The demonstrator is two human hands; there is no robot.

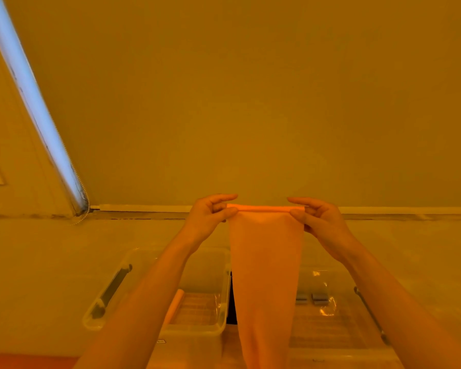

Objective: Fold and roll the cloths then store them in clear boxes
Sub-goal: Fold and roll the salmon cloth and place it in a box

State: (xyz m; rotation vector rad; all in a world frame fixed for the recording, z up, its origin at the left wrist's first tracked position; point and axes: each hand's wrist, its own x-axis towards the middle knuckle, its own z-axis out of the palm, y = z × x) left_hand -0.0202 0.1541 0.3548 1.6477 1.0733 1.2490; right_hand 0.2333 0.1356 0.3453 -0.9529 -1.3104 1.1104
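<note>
Fingers (225, 213) of my left hand (206, 218) and right hand (321, 222) pinched the orange cloth (265, 275), rolling just begun; one rolled cloth (175, 306) lay in the left clear box (218, 331).

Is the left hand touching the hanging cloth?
Touching. The head view shows the left hand pinching the rolled top edge of the cloth at its left corner.
</note>
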